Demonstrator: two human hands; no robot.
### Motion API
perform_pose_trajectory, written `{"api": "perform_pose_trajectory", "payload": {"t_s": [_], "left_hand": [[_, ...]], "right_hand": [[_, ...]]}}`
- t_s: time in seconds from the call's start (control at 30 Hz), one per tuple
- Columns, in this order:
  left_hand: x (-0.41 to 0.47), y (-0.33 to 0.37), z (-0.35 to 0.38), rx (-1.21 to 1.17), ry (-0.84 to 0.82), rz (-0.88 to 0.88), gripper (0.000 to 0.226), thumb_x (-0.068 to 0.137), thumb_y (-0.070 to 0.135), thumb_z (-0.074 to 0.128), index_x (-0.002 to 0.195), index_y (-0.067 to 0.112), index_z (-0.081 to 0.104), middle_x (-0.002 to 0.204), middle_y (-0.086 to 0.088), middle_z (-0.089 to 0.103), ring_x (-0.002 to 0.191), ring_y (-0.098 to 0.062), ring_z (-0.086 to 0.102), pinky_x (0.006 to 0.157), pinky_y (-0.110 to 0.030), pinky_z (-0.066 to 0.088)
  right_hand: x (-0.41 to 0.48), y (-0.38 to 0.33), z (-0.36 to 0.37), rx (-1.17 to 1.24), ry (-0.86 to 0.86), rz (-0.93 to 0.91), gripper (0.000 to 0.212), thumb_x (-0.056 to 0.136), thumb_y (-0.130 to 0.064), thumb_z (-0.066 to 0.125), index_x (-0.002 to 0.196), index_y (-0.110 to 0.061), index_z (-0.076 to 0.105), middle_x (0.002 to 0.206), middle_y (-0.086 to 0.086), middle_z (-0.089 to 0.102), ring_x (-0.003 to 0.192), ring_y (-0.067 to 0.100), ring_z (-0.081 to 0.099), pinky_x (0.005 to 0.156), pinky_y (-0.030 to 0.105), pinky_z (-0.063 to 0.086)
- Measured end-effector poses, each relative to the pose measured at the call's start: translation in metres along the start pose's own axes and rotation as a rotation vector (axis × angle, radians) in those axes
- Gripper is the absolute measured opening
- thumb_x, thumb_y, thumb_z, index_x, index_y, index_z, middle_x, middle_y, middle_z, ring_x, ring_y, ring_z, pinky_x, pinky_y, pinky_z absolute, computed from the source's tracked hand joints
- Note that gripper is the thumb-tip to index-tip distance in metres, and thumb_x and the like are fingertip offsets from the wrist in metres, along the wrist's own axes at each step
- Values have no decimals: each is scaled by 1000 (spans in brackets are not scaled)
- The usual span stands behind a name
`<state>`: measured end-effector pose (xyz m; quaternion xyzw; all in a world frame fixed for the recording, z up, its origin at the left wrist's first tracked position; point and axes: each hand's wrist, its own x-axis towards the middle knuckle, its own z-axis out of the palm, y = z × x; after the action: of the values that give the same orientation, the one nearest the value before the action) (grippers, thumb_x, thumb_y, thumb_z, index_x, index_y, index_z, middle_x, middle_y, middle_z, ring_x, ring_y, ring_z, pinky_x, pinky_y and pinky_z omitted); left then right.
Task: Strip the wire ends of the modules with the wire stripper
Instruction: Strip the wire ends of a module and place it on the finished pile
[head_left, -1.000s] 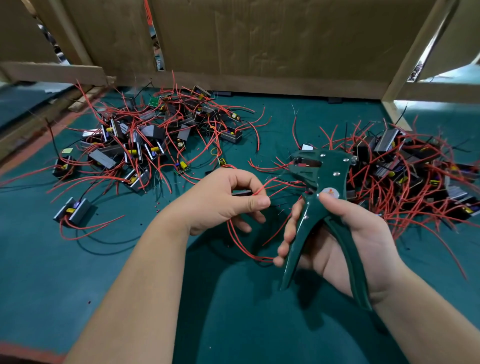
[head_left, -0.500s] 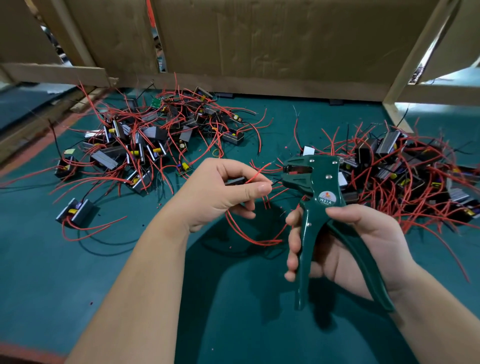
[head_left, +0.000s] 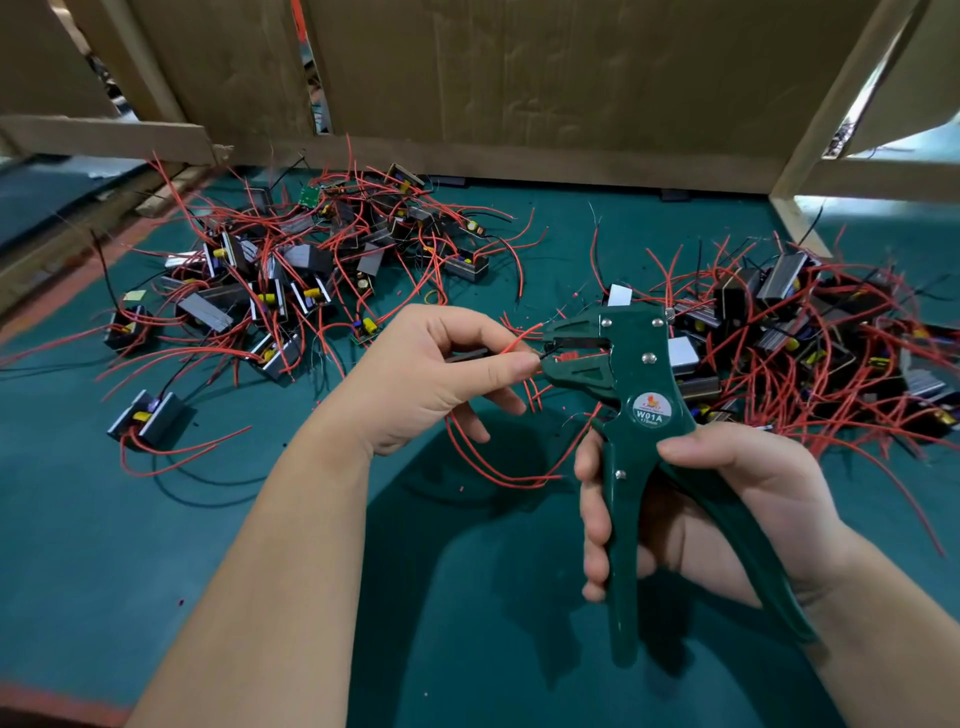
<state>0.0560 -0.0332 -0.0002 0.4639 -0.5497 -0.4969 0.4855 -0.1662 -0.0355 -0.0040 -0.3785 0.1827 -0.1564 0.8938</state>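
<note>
Green wire stripper (head_left: 631, 364) marked "W01A"
Right hand (head_left: 727, 499) grips the handles — left hand (head_left: 431, 379) pinches a red wire (head_left: 514, 344).

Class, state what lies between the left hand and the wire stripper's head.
Head view: only the short wire ends that the left hand pinches, reaching the wire stripper head.

The left hand (head_left: 431, 374) hides most of the module (head_left: 467, 356); only a dark edge shows. The wire (head_left: 545, 354) end is lost inside the stripper (head_left: 644, 364) head. The small print on the label (head_left: 652, 409) is unreadable. The right pile (head_left: 831, 338) runs off the frame's edge.
</note>
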Motion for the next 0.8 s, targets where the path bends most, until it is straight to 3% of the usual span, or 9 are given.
{"api": "perform_pose_trajectory", "payload": {"t_s": [0.27, 0.63, 0.8], "left_hand": [[0, 0, 0, 74, 4, 50, 8, 74, 13, 75, 71, 17, 68, 62, 5, 66, 56, -14, 67, 38, -20, 45], [0, 0, -4, 126, -9, 76, 11, 69, 9, 68, 61, 16, 65, 58, -8, 61, 50, -13, 61, 40, -19, 42], [1, 0, -3, 130, -19, 86, 8, 70, 8, 66, 65, 13, 64, 53, -1, 61, 49, -11, 60, 40, -20, 44]], "right_hand": [[1, 2, 2, -17, 28, -9, 43, 64, -29, 73, 96, -1, 65, 79, 25, 61, 72, 39, 63, 72, 51, 52], [4, 6, 4, -131, 113, -8, 41, 71, -39, 75, 86, -3, 62, 70, 24, 58, 63, 36, 61, 64, 48, 53], [4, 7, 2, -148, 126, -11, 43, 75, -45, 73, 84, -4, 62, 69, 24, 58, 61, 35, 61, 64, 48, 52]]}}
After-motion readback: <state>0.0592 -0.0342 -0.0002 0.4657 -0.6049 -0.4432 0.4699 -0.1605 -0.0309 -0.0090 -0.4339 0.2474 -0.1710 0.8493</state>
